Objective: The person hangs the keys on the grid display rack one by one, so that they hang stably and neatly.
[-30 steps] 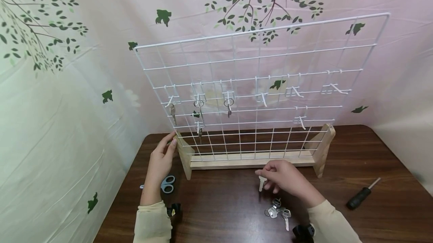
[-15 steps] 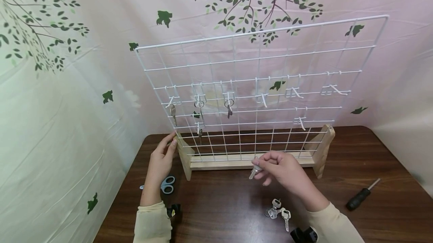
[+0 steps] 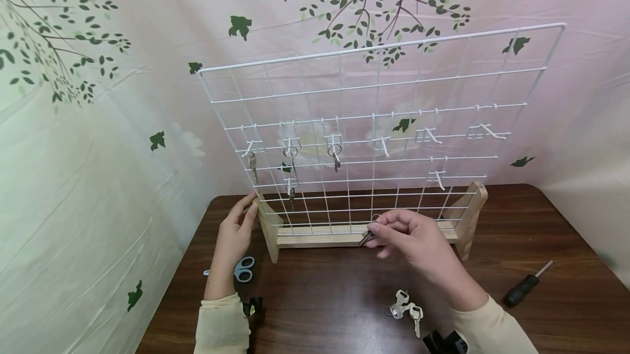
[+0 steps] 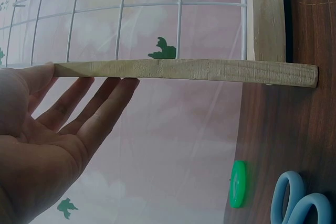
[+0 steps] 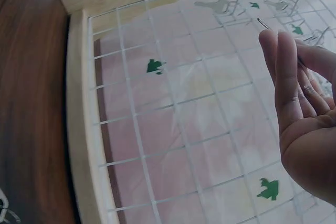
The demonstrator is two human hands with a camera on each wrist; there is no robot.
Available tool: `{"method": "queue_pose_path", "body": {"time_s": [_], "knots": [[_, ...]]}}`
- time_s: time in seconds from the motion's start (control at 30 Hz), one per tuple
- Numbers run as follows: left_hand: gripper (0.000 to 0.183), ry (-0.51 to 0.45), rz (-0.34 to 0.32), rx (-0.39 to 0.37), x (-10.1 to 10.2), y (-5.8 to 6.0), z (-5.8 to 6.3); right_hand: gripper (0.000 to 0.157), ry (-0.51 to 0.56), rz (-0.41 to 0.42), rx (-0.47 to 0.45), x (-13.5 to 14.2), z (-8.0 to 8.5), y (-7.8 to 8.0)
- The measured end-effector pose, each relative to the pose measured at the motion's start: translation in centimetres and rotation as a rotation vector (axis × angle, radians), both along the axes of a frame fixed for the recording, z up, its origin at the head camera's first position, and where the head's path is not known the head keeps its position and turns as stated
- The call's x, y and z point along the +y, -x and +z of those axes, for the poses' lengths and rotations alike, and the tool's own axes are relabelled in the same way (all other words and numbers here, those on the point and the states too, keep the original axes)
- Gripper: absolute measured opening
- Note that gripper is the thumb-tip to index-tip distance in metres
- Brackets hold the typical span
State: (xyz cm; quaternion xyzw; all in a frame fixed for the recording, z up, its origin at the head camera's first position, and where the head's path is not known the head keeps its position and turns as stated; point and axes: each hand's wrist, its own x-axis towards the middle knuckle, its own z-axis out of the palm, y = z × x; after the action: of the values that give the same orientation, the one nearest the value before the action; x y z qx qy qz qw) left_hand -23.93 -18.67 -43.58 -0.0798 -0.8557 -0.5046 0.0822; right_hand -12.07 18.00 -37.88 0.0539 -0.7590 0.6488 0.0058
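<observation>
While the right hand (image 3: 413, 239) is raised above the table (image 3: 320, 299), its grip is drawn to a pinch, thumb against fingers, with a small metal key (image 3: 365, 238) in it. Key points down-left, part of its ring (image 3: 376, 215) showing above the fingers. Location: in front of the stand's wooden crossbar (image 3: 320, 242), about mid-length, off the table. Right wrist view gives only a thin metal tip past the fingers; can't tell if key or ring touches the wire.

Left hand (image 3: 236, 239): grip relaxed, fingers extended, tips on the outer face of the left wooden upright (image 4: 184, 70), thumb at its upper end.

Right wooden upright (image 3: 473, 222) stands toward the table's back right corner. White wire grid (image 3: 372, 162) rises between the two. White hooks (image 3: 383, 146) on it in two rows, six up, two down. Hung keys (image 3: 252, 165) on the three leftmost upper hooks and the left lower one.

Loose keys (image 3: 415, 313) bunched on the table below the right hand, toward the person. Black-handled screwdriver (image 3: 523, 289) near the right edge, tip toward the back. Blue-handled scissors (image 4: 297, 183) near the left edge, partly behind the forearm in the head view; green round item (image 4: 238, 184) beside them. Leaf-print cloth (image 3: 162, 80) behind the back edge.
</observation>
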Motion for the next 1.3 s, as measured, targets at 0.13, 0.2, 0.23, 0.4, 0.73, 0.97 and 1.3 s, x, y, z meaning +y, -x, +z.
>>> {"method": "queue_pose_path", "body": {"time_s": [0.13, 0.2, 0.23, 0.4, 0.73, 0.97, 1.3], "knots": [[0.046, 0.001, -0.004, -0.001, 0.0, -0.1, 0.1, 0.025, -0.011, -0.002, 0.058, 0.1, 1.0, -0.1], [0.046, -0.002, -0.007, -0.006, 0.0, -0.1, 0.2, 0.025, -0.034, -0.009, 0.076, 0.1, 1.5, -0.1], [0.046, -0.002, -0.008, -0.008, 0.0, -0.1, 0.2, 0.025, -0.042, -0.012, 0.083, 0.1, 1.8, -0.1], [0.046, 0.0, -0.007, -0.01, 0.0, -0.1, 0.2, 0.022, -0.089, -0.038, 0.126, 0.3, 3.4, 0.0], [0.046, 0.004, -0.006, -0.007, 0.0, -0.1, 0.3, 0.02, -0.118, -0.132, 0.284, 0.7, 6.6, 0.4], [0.046, 0.003, -0.008, -0.005, 0.1, -0.2, 0.4, 0.02, -0.107, -0.18, 0.382, 0.7, 8.0, 0.8], [0.047, -0.002, -0.005, 0.009, 0.0, -0.1, 0.1, 0.022, -0.101, -0.17, 0.332, 0.9, 8.0, 1.8]]}}
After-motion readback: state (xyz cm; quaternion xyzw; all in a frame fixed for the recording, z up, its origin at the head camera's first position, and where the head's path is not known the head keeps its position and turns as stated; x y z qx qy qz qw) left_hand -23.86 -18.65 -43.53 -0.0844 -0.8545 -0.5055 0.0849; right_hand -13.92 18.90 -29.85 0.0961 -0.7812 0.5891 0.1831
